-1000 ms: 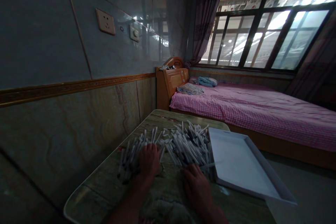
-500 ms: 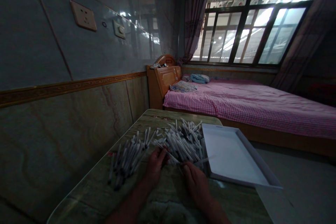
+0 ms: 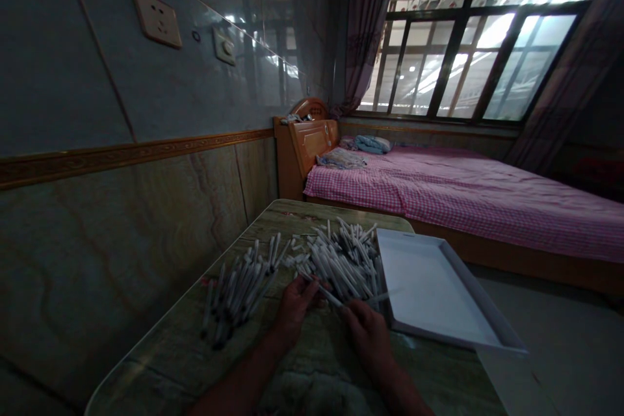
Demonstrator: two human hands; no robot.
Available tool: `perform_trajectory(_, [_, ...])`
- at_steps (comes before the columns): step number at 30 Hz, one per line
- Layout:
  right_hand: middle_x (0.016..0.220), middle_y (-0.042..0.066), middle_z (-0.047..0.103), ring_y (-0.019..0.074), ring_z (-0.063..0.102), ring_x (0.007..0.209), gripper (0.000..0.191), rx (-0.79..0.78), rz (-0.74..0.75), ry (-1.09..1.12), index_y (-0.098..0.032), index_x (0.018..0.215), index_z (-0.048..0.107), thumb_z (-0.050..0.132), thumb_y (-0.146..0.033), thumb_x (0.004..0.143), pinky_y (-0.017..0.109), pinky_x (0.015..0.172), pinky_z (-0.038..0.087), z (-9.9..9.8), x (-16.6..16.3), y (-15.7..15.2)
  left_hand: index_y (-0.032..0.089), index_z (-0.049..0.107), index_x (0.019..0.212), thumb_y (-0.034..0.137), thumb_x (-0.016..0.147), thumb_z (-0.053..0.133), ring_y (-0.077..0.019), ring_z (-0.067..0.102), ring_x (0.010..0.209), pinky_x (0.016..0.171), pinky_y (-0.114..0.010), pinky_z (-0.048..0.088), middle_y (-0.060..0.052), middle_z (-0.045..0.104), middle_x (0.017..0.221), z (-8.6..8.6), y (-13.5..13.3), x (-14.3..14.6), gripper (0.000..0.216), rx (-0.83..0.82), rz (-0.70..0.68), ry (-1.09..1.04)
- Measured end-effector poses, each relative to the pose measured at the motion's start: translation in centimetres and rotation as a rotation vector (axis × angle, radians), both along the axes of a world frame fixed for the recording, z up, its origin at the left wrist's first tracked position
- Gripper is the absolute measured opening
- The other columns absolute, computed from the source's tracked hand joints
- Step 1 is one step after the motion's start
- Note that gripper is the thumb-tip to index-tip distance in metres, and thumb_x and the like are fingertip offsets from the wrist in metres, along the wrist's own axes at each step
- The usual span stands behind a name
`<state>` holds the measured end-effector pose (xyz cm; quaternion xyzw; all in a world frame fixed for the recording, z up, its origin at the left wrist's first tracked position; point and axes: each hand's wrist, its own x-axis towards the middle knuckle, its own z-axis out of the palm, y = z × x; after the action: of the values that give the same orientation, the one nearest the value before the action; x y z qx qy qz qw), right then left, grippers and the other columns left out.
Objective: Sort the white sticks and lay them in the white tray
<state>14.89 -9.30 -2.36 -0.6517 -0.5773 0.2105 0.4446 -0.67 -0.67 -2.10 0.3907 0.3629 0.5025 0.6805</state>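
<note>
Both hands have lifted one pen [image 3: 324, 292] between them, left hand [image 3: 294, 309] and right hand [image 3: 366, 331] pinching it; its long axis slants from upper-left to lower-right beside the white tray [image 3: 439, 292].

Home bedroom — bed [image 3: 468, 195], curtained window [image 3: 468, 65]

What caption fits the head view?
Two hands, left hand and right hand, pick pens beside a white tray.

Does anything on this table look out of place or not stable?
The white tray overhangs the right edge of the table, so it looks precarious. The pens lie in loose, untidy heaps, where the left hand and right hand hold one pen.
</note>
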Motion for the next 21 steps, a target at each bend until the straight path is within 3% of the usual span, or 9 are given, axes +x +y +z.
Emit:
perform_trajectory(4, [0.076,0.004,0.071,0.0191,0.064,0.072,0.039,0.048,-0.007,0.022,-0.020,0.084,0.071,0.049,-0.052,0.089,0.024,0.064,0.044,0.14,0.00,-0.18,0.015,0.065,0.080,0.053,0.050,0.088,-0.0175,0.070,0.063,0.055,-0.026,0.055,-0.005,0.075,0.075,0.26,-0.14,0.15,0.054,-0.030,0.038,0.012])
perform_trajectory(8, [0.063,0.002,0.066,0.0173,0.060,0.060,0.050,0.012,-0.028,-0.004,-0.021,0.069,0.065,0.037,-0.056,0.093,0.024,0.055,0.040,-0.16,-0.02,0.06,0.015,0.064,0.078,0.052,0.046,0.090,-0.0175,0.071,0.062,0.055,-0.026,0.056,-0.004,0.076,0.073,0.38,-0.15,0.17,0.055,-0.046,0.050,-0.007])
perform_trajectory(10, [0.062,0.003,0.066,0.0177,0.060,0.059,0.048,0.012,-0.041,-0.013,-0.021,0.068,0.065,0.041,-0.056,0.091,0.024,0.055,0.040,-0.30,0.01,0.15,0.015,0.064,0.078,0.052,0.046,0.090,-0.0180,0.071,0.062,0.055,-0.026,0.056,-0.005,0.076,0.074,0.30,-0.09,0.18,0.055,-0.042,0.049,-0.006])
perform_trajectory(15, [0.082,0.005,0.074,0.0206,0.067,0.075,0.036,0.038,-0.051,0.039,-0.021,0.090,0.071,0.049,-0.050,0.089,0.025,0.067,0.046,-0.19,0.05,0.02,0.015,0.064,0.077,0.053,0.045,0.090,-0.0190,0.072,0.062,0.055,-0.027,0.057,-0.006,0.077,0.075,0.21,-0.05,0.16,0.056,-0.028,0.055,-0.003])
perform_trajectory(18, [0.068,0.004,0.069,0.0199,0.064,0.065,0.047,-0.007,-0.057,0.010,-0.021,0.077,0.068,0.038,-0.053,0.093,0.026,0.059,0.043,-0.15,0.05,0.11,0.015,0.064,0.077,0.053,0.045,0.090,-0.0188,0.071,0.061,0.056,-0.028,0.057,-0.005,0.077,0.075,0.23,-0.08,0.11,0.056,-0.025,0.049,-0.002])
perform_trajectory(21, [0.065,0.003,0.067,0.0200,0.063,0.063,0.045,-0.019,-0.063,-0.011,-0.021,0.071,0.066,0.041,-0.054,0.090,0.026,0.058,0.042,-0.21,0.08,0.27,0.015,0.064,0.077,0.053,0.046,0.090,-0.0187,0.071,0.062,0.055,-0.027,0.057,-0.005,0.077,0.074,0.29,-0.10,0.09,0.056,-0.023,0.046,-0.002])
